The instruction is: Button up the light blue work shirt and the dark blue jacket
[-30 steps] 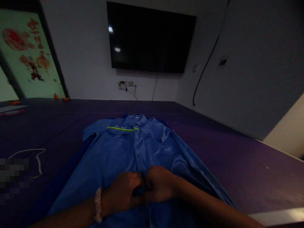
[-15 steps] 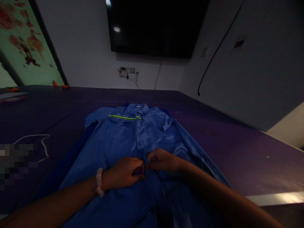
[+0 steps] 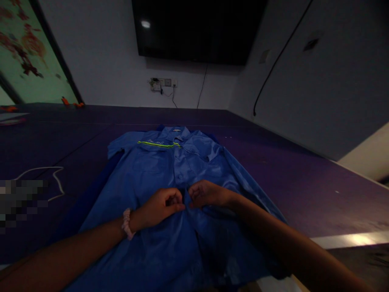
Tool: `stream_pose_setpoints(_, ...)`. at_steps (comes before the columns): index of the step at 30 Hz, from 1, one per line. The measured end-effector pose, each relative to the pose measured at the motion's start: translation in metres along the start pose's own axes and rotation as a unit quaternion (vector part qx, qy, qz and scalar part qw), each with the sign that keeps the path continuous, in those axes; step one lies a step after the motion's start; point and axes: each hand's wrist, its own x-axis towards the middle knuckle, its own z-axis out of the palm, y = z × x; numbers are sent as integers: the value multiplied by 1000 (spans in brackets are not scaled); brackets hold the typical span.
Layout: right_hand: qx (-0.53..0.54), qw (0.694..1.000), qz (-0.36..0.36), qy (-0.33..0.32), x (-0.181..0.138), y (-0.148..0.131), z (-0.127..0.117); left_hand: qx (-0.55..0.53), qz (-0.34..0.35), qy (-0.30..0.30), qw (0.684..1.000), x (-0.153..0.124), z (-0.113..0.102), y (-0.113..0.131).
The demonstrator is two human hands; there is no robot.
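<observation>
A blue work shirt (image 3: 158, 170) with a yellow-green stripe across the chest lies face up on the dark purple table (image 3: 304, 190), collar away from me. My left hand (image 3: 161, 205), a pink band on its wrist, pinches the left edge of the shirt's front opening at mid-length. My right hand (image 3: 206, 194) pinches the right edge just beside it. The two hands almost touch over the button line. Their fingertips are curled into the cloth.
A white cord (image 3: 45, 174) lies on the table at the left, next to a blurred patch. A dark screen (image 3: 197, 28) hangs on the far wall above a socket (image 3: 162, 83). The table's pale front edge (image 3: 349, 239) shows at the right.
Both hands have moved up the shirt front, away from me, still pinched together on the opening. The view has tilted down, so the shirt sits higher in view.
</observation>
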Motion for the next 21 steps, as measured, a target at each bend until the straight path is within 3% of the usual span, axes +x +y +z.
stream_pose_setpoints(7, 42, 999, -17, 20, 0, -3, 0, -173, -57, 6, 983, 4, -2, -3)
stream_pose_setpoints(21, 101, 995, 5, 17, 0, -1, 1, -165, -60, -10, 984, 2, -1, -1)
